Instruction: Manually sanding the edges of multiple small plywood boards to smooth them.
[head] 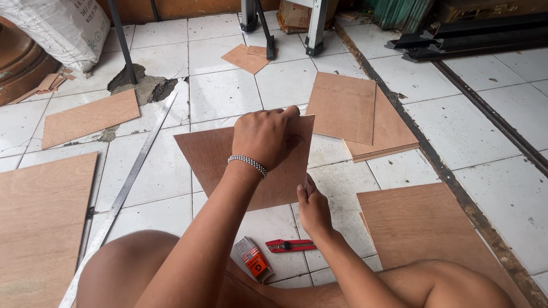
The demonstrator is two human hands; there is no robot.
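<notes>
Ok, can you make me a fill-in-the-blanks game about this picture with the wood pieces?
1. Both hands hold a thin ____ panel up off the tiled floor.
2. The left hand wears a beaded ____ at the wrist.
3. The utility knife on the floor is ____ and black.
4. A long metal ____ lies left of the right hand.

Missing words: plywood; bracelet; red; ruler

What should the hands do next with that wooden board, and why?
Probably lay the plywood sheet flat on the tiled floor. The left hand grips its top edge and the right hand its lower edge, so it stands tilted.
</notes>
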